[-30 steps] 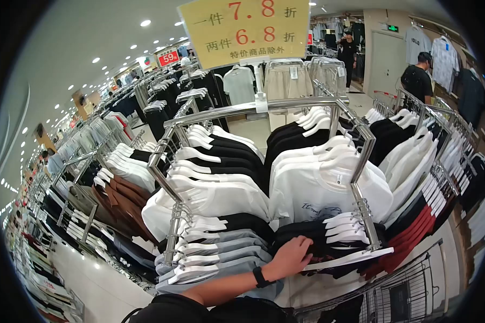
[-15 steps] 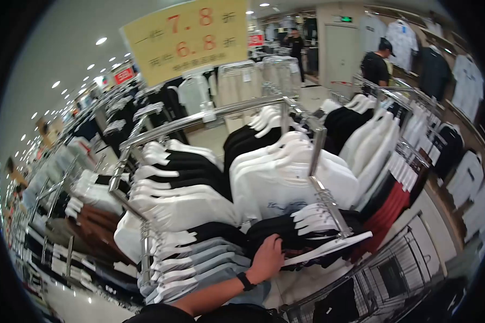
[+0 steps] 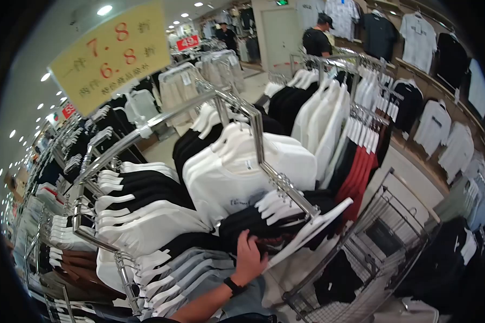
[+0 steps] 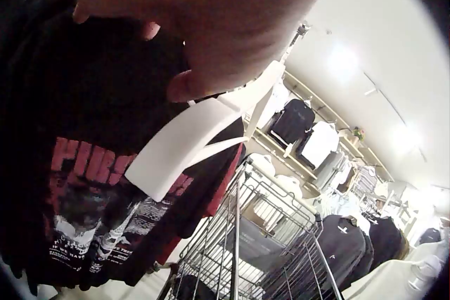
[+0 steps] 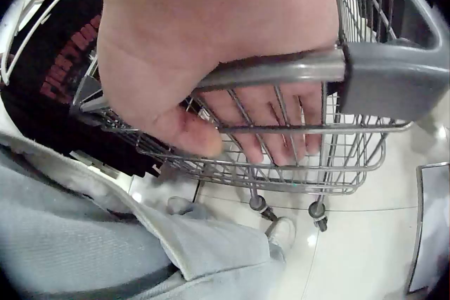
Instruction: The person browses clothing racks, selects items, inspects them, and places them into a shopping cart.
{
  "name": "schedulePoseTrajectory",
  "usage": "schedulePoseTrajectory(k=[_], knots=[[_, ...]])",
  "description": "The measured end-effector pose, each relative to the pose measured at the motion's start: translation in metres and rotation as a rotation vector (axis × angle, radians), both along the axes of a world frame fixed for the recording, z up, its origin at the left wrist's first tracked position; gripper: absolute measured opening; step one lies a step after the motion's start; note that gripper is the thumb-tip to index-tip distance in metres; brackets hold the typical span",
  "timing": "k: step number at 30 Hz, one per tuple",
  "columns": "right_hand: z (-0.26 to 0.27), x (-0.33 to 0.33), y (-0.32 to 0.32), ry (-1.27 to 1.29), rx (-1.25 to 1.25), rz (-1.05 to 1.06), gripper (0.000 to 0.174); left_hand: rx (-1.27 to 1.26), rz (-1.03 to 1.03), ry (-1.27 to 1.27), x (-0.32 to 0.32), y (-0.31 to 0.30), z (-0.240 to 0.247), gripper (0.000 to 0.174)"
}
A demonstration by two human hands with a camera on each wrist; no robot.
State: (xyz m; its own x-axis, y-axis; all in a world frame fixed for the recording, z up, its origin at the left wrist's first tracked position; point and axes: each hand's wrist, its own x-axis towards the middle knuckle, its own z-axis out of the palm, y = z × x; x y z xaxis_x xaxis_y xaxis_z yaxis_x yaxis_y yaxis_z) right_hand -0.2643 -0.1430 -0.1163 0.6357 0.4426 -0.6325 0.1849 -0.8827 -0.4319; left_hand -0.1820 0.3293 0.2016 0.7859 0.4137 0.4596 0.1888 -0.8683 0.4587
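Note:
In the head view, my left hand (image 3: 249, 258) rests with loosely bent fingers on black shirts (image 3: 233, 223) hanging at the rack's front. A white hanger (image 3: 312, 229) sticks out beside it. The left wrist view has this hand (image 4: 204, 26) over a black shirt (image 4: 105, 103) with dark red lettering, thumb near the white hanger (image 4: 176, 145). My right hand (image 5: 218, 61) grips the metal rim (image 5: 281, 69) of a wire shopping cart, thumb on the near side and fingers behind the wires. It is outside the head view.
Metal rack bars (image 3: 258, 126) frame white, black and grey shirts. The cart (image 3: 361, 258) stands to the right with a black garment (image 3: 337, 277) in it. A yellow sign (image 3: 113, 56) hangs upper left. A person in black (image 3: 317, 40) stands beyond the racks.
The head view has swung right, so racks and sign have shifted left and more of the cart and right wall shows. My left hand remains at the black shirts, its fingers pointing more upward.

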Motion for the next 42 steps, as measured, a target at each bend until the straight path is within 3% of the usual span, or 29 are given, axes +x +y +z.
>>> schedulePoseTrajectory(k=[3, 4, 5, 9, 11, 13, 16, 23, 29, 35, 38, 42], knots=[[-0.008, 0.006, 0.003, -0.059, -0.216, -0.017, 0.025, 0.055, 0.092, -0.002, 0.004, 0.007, -0.002, 0.069], [0.044, 0.009, 0.016, -0.043, -0.201, -0.014, 0.023, 0.052, 0.104, 0.035, 0.005, 0.010, 0.004, 0.069], [0.059, 0.012, 0.022, 0.002, -0.214, -0.037, 0.027, 0.052, 0.120, 0.066, 0.006, 0.012, 0.010, 0.069], [0.070, 0.013, 0.029, -0.027, -0.242, -0.083, 0.030, 0.066, 0.066, 0.018, 0.002, 0.025, 0.008, 0.068], [0.077, 0.017, 0.032, -0.017, -0.239, -0.086, 0.031, 0.034, 0.086, -0.007, -0.005, 0.026, 0.005, 0.063], [0.096, 0.025, 0.042, 0.073, -0.281, -0.052, 0.033, -0.030, 0.116, 0.177, -0.014, 0.029, 0.004, 0.052], [0.090, 0.027, 0.038, 0.050, -0.259, 0.016, 0.034, -0.197, 0.041, 0.253, -0.031, 0.031, -0.017, 0.040], [0.101, 0.033, 0.041, 0.090, -0.308, 0.052, 0.040, -0.316, -0.113, 0.334, -0.043, 0.004, -0.016, 0.031], [0.100, 0.029, 0.038, 0.071, -0.270, -0.011, 0.040, -0.296, -0.207, 0.284, -0.027, 0.009, -0.022, 0.038], [0.091, 0.018, 0.038, 0.012, -0.245, -0.038, 0.039, -0.394, -0.357, 0.102, 0.030, -0.006, 0.008, 0.033], [0.098, 0.021, 0.038, 0.007, -0.276, -0.076, 0.036, -0.423, -0.292, 0.193, 0.056, -0.009, 0.021, 0.028], [0.106, 0.022, 0.040, -0.002, -0.245, -0.110, 0.033, -0.435, -0.270, 0.106, 0.073, -0.013, 0.008, 0.022]])
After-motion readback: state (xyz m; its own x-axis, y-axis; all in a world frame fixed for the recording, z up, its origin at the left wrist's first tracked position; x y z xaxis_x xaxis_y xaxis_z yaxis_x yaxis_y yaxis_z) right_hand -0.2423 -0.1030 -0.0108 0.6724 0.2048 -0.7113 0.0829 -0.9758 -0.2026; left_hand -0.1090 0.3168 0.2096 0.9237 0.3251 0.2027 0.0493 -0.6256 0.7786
